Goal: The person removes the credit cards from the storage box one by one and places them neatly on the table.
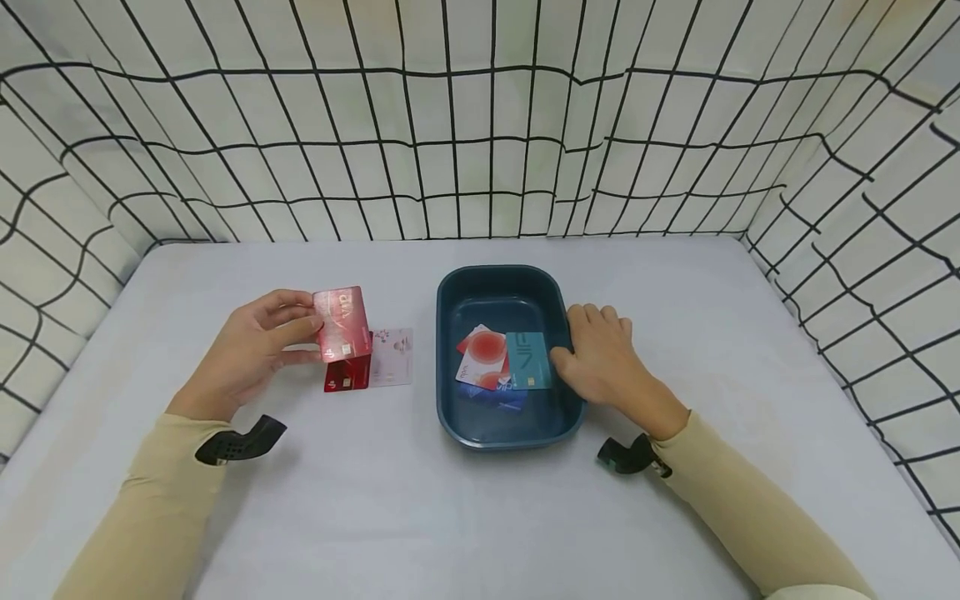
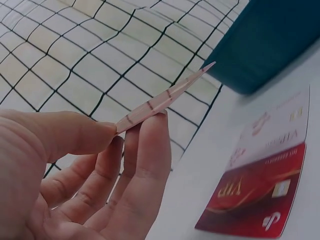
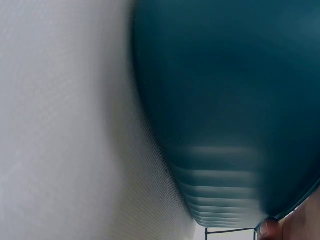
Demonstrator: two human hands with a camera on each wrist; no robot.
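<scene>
A pinkish-red card (image 1: pixel 343 321) is pinched between the thumb and fingers of my left hand (image 1: pixel 258 337); in the left wrist view this card (image 2: pixel 162 102) appears nearly edge-on. Below it on the table lie a dark red VIP card (image 2: pixel 250 192), partly hidden in the head view, and a pale pink card (image 1: pixel 393 360). My right hand (image 1: pixel 606 358) grips the right rim of a dark teal plastic bin (image 1: pixel 510 433), thumb over the edge. Inside the bin, a teal VIP card (image 1: pixel 528 360), a white card with red circles (image 1: pixel 482 354) and a blue card (image 1: pixel 491 396) overlap.
A white cloth covers the table (image 1: pixel 375 517). Black wire grid (image 1: pixel 472 142) with pale backing stands behind and along both sides. Each wrist wears a black camera mount, such as the left mount (image 1: pixel 242 442).
</scene>
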